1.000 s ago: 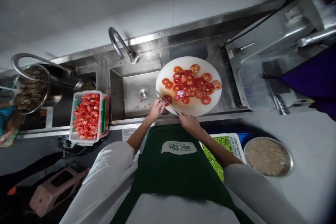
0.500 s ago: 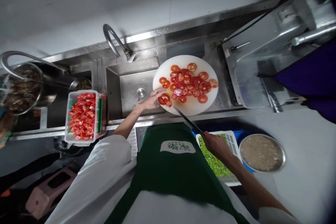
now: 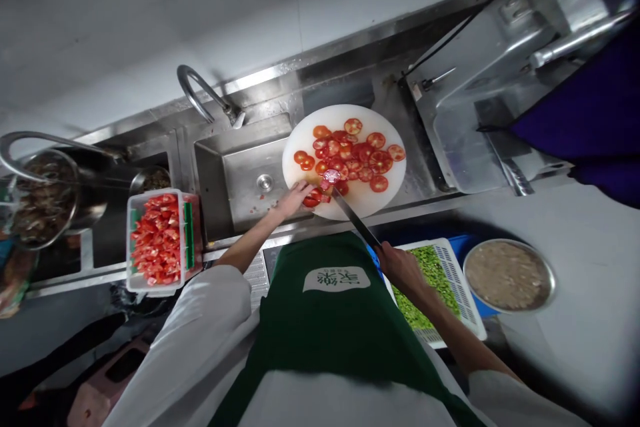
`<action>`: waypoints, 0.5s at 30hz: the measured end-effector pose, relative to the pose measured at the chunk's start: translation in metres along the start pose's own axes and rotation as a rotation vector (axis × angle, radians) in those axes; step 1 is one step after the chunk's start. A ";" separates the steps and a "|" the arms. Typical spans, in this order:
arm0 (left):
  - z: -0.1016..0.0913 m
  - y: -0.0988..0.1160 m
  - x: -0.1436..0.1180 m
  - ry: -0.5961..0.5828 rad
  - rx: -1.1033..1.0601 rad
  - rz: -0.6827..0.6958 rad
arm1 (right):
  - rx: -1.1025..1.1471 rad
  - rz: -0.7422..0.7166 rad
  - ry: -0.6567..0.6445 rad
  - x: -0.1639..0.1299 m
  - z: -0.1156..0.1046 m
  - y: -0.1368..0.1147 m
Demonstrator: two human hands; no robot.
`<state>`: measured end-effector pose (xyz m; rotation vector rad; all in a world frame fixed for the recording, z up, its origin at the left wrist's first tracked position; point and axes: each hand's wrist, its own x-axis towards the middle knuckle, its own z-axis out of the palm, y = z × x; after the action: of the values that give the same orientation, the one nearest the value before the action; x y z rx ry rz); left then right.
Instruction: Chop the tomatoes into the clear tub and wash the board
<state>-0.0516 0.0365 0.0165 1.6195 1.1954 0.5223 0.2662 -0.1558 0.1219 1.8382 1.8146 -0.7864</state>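
On the round white cutting board [image 3: 295,173] lie many tomato slices [image 3: 367,153] and a few small tomato pieces. My left hand [image 3: 293,201] rests at the board's near left edge, its fingers curled over a cut tomato [image 3: 311,199] and partly hiding it. My right hand [image 3: 400,267] is closed round the handle of a long knife [image 3: 356,219]. The blade slants up and left, its tip on the board just right of the cut tomato, among the slices.
Left of the board is a steel sink [image 3: 240,177] with a faucet [image 3: 200,93]. A clear tub of chopped tomatoes [image 3: 157,240] stands further left. Below right are a white basket of chopped greens [image 3: 433,280] and a round pan [image 3: 510,277]. Another knife [image 3: 515,173] lies at the right.
The knife tip has moved up and over the board, nearer the slices. My left fingers have curled further over the cut tomato. The whole view has shifted and turned slightly.
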 end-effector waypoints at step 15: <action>0.077 -0.025 -0.002 0.525 0.375 0.368 | 0.043 0.010 -0.033 0.018 -0.006 -0.031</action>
<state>-0.0028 -0.0007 -0.0361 2.1218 1.4412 1.0567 0.2353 -0.1371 0.1175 1.8490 1.7791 -0.8539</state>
